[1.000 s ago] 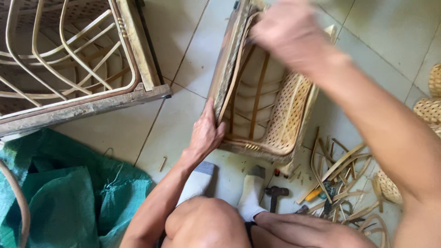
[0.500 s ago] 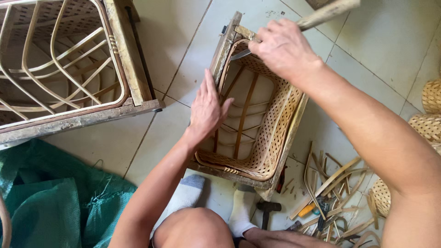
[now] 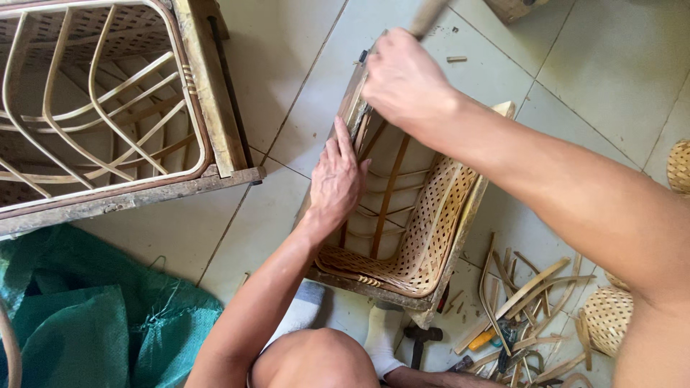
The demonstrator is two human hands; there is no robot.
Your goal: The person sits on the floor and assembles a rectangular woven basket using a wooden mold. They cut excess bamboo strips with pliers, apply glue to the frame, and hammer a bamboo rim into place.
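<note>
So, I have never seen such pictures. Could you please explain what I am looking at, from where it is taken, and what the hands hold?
The picture comes from a camera worn on a person's head, looking down at their own two bare hands. The left hand presses flat on the edge of a small woven rattan frame standing on the tiled floor. The right hand is closed around a wooden handle; its far end is out of view. A larger rattan frame lies at upper left, green netting at lower left, and cut rattan strips at lower right.
</note>
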